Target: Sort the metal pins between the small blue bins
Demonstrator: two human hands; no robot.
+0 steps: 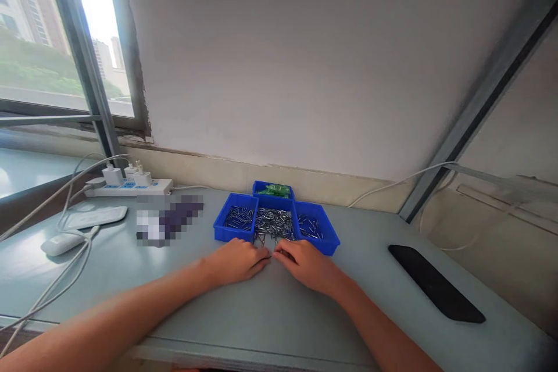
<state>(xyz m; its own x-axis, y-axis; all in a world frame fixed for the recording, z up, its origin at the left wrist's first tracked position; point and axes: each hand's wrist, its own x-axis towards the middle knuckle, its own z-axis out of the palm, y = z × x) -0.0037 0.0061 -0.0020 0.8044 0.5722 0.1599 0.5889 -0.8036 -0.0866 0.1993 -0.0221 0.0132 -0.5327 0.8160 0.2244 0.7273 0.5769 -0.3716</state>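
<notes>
My left hand [242,258] rests on the table in front of the blue bins, its fingers closed together. Facing it, my right hand [300,260] is closed in a pinch, its fingertips almost meeting those of the left. Whatever the fingertips hold is too small to make out. Just beyond them, thin metal pieces [274,222] fill the middle blue bin, a few showing at its front edge. Darker slim metal pieces [239,218] lie in the left bin [221,233], and more metal pieces [310,226] lie in the right bin [333,239].
Behind stands a small blue bin [257,187] with green packets [274,190]. A power strip [152,187] with plugs and cables, a white pad [93,218] and a blurred-out item [181,221] are at left. A black flat object [436,282] lies at right on the table [244,319].
</notes>
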